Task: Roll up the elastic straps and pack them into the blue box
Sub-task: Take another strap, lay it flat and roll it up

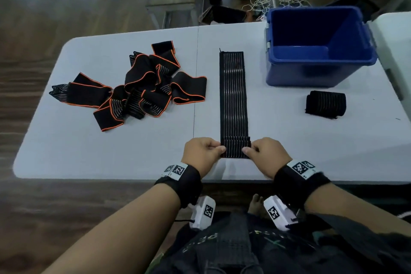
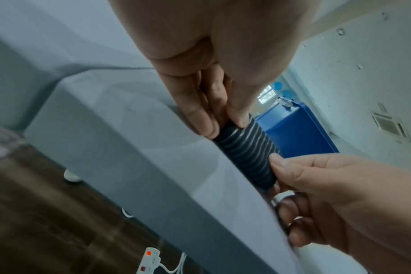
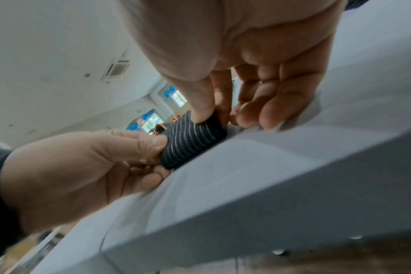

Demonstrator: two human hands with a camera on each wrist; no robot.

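I see the tangled strap pile [image 1: 135, 85] at the table's [image 1: 66, 151] left, my left hand [image 1: 201, 154] and right hand [image 1: 265, 154] pinching the rolled near end of the flat strap [image 1: 233, 95] at centre, the rolled strap [image 1: 325, 104] just before the blue box [image 1: 320, 69] at far right.

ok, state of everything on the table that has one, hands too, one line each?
flat strap: laid out straight, near end rolled a few turns
left hand: pinches the roll's left end
right hand: pinches the roll's right end
rolled strap: fully rolled, on the table in front of the box
blue box: open, no lid, nothing visible inside
strap pile: unrolled, tangled, orange-edged
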